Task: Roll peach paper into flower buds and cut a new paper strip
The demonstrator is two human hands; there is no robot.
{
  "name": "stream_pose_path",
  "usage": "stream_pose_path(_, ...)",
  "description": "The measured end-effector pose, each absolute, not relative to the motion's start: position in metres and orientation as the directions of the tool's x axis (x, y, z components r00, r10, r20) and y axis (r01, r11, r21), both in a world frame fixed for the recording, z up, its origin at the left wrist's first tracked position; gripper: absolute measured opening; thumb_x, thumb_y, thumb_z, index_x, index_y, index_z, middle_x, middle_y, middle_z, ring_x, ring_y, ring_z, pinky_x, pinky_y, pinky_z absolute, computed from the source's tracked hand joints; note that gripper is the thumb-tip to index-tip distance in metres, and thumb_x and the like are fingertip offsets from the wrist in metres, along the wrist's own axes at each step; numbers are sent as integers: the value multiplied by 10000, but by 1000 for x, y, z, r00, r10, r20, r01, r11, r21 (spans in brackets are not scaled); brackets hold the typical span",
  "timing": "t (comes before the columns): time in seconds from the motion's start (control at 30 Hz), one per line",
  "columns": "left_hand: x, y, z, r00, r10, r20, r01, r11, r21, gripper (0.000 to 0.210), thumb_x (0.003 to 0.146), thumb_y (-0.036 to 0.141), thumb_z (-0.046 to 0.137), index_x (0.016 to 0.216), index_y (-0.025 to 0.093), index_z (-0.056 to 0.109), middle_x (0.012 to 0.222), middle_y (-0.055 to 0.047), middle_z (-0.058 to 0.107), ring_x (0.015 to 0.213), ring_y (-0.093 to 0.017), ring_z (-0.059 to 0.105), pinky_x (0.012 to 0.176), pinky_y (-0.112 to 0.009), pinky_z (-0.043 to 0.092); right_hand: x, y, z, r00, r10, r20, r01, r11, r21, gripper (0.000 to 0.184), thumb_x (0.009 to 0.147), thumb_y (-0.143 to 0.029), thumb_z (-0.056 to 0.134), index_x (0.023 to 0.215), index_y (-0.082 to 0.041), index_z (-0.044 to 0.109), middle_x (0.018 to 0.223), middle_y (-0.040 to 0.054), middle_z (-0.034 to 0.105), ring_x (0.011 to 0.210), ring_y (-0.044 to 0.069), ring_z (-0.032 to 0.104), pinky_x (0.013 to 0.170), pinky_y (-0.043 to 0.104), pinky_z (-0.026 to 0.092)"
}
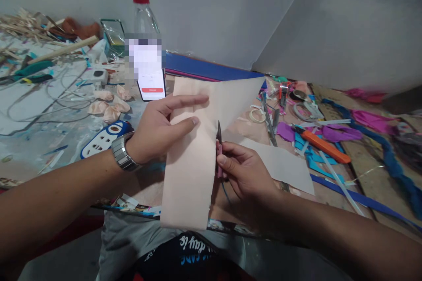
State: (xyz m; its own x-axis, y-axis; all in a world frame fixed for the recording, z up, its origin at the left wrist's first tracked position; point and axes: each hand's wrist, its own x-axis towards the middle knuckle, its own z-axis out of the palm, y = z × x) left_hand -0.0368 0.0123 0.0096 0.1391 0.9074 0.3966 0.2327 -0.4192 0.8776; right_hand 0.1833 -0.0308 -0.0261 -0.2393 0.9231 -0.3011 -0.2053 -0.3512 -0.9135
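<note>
A long cream paper sheet hangs over the table's front edge, its upper right part spreading into a pale triangular flap. My left hand, with a metal watch at the wrist, grips the sheet from its left side. Its thumb and index finger stretch across the top face; the other fingers are hidden. My right hand is closed around small scissors with pinkish handles. Their dark blades point away from me at the sheet's right edge, where the flap parts from the strip. Below that point the cut edge looks uneven.
Behind the sheet stand a lit phone and a red-capped bottle. Left lie a power strip, cables and peach-coloured pieces. Right are another pale sheet, an orange cutter, a tape roll and colourful scraps.
</note>
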Motion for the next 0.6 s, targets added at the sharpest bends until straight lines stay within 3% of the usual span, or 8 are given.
stream_pose_path(0.33,-35,11,12,136,908,395,223,-417,881,411,856,195,729,1265,233,760,1302,-46,761,1233,-244,697,1145,-409,510,184,-31,-28,-255,923,-289,-223,-347,-911,325,696,-403,953,857,-193,764,625,-23,651,544,86,522,517,240,359)
stream_pose_path(0.6,-35,11,12,138,907,399,208,-420,883,411,852,186,740,1262,214,761,1293,-55,765,1220,-242,704,1131,-403,525,182,-30,-27,-268,917,-294,-254,-362,-897,375,666,-417,976,864,-193,749,634,-33,651,539,74,520,512,219,363)
